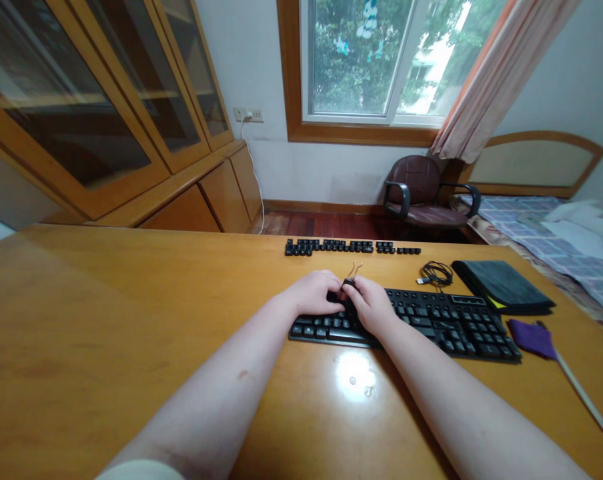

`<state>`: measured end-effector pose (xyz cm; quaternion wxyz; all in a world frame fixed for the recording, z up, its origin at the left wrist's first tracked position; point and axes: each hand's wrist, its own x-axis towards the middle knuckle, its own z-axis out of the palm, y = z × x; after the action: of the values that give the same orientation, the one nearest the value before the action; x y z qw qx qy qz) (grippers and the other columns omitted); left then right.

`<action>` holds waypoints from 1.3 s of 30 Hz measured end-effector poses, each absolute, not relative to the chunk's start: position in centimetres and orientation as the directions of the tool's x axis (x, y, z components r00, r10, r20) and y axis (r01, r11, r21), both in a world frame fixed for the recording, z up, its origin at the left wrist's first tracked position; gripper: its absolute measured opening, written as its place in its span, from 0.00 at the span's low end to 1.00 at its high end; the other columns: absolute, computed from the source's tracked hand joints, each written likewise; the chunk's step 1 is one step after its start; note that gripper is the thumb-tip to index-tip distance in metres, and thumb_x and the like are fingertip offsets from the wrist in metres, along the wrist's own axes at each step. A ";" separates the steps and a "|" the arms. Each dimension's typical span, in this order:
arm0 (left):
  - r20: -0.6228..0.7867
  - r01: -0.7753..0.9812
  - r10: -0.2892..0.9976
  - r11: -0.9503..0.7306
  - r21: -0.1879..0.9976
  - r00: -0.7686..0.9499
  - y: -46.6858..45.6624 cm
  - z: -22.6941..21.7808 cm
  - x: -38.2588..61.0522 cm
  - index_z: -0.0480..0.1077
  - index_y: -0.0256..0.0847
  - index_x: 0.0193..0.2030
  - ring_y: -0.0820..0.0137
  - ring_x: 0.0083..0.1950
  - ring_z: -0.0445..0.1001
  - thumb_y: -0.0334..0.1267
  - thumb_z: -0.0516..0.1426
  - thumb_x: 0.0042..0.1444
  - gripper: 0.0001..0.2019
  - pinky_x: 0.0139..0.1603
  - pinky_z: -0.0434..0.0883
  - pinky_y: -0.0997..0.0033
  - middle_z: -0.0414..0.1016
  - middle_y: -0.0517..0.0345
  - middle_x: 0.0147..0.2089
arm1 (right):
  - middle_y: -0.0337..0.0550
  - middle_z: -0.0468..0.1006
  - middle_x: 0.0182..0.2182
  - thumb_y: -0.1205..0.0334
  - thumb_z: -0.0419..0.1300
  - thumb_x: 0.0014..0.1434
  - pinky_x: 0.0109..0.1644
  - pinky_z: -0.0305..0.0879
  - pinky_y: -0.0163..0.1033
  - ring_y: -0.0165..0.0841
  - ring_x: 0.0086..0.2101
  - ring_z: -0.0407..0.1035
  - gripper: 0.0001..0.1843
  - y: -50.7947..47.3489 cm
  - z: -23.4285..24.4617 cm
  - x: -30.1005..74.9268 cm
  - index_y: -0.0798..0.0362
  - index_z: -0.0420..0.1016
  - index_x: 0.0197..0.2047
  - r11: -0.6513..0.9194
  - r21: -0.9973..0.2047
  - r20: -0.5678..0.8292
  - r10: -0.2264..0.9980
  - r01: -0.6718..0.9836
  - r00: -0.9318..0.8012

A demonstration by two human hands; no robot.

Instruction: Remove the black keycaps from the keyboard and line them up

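Note:
Over the left half of a black keyboard (431, 323), my two hands meet. My right hand (374, 303) is closed, thumb and fingers pinching a small black piece with two thin wire prongs, which looks like a wire keycap puller (349, 283). Its prongs point away from me. My left hand (319, 292) is closed against the same piece from the left, its fingertips partly hidden. Whether a keycap is also between the fingers I cannot make out. Several loose black keycaps (344, 246) lie in rows beyond the keyboard, near the table's far edge.
Right of the hands lie a coiled USB cable (435, 273), a dark folded cloth (501, 285) and a purple duster with a pale handle (534, 339). The wooden table (131, 320) ends just behind the keycaps. Beyond it stand an armchair (424, 190) and a glass-door cabinet (131, 87).

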<state>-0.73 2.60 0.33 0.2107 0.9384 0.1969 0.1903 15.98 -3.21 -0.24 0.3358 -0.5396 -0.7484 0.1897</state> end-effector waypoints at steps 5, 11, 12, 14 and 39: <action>0.263 0.229 0.436 -0.793 0.565 0.860 2.9 0.2 -0.7 0.72 0.37 0.29 0.71 0.35 0.71 0.35 0.60 0.48 0.04 0.40 0.66 0.74 0.73 0.58 0.31 | 0.42 0.71 0.24 0.57 0.47 0.62 0.31 0.57 0.35 0.33 0.27 0.66 0.16 -3.3 -0.4 16.0 0.52 0.66 0.26 0.300 -0.618 0.300 0.944 0.727 -0.134; 0.273 0.223 0.439 -0.789 0.572 0.856 2.9 0.3 -0.7 0.73 0.37 0.29 0.72 0.34 0.71 0.34 0.59 0.48 0.04 0.39 0.65 0.75 0.73 0.57 0.30 | 0.42 0.72 0.24 0.57 0.48 0.62 0.31 0.58 0.35 0.32 0.27 0.66 0.15 -3.3 -0.5 16.0 0.52 0.66 0.26 0.321 -0.630 0.308 0.939 0.707 -0.151; 0.272 0.227 0.442 -0.791 0.568 0.855 2.9 0.3 -0.7 0.73 0.36 0.28 0.72 0.33 0.70 0.34 0.59 0.48 0.04 0.38 0.65 0.75 0.73 0.58 0.29 | 0.42 0.72 0.24 0.58 0.48 0.62 0.32 0.58 0.35 0.33 0.28 0.66 0.15 -3.4 -0.5 16.0 0.52 0.66 0.26 0.342 -0.618 0.317 0.932 0.708 -0.174; 0.263 0.236 0.447 -0.786 0.571 0.855 3.0 0.3 -0.8 0.74 0.36 0.28 0.72 0.32 0.70 0.34 0.59 0.47 0.04 0.36 0.65 0.75 0.72 0.58 0.28 | 0.42 0.73 0.26 0.59 0.49 0.61 0.33 0.59 0.36 0.33 0.29 0.66 0.14 -3.4 -0.4 16.1 0.52 0.67 0.27 0.403 -0.585 0.347 0.909 0.704 -0.233; 0.200 0.259 0.495 -0.708 0.658 0.846 3.3 -0.1 -0.8 0.74 0.36 0.29 0.71 0.35 0.71 0.36 0.60 0.48 0.05 0.40 0.66 0.74 0.74 0.57 0.31 | 0.44 0.76 0.28 0.53 0.48 0.61 0.34 0.67 0.39 0.36 0.30 0.72 0.14 -3.3 -0.7 16.4 0.51 0.68 0.32 0.271 -0.850 0.298 0.954 0.451 -0.011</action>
<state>-0.82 3.27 -0.08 0.3208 0.9055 0.2082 0.1840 16.43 -3.34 -0.66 0.4544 -0.5365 -0.6549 0.2770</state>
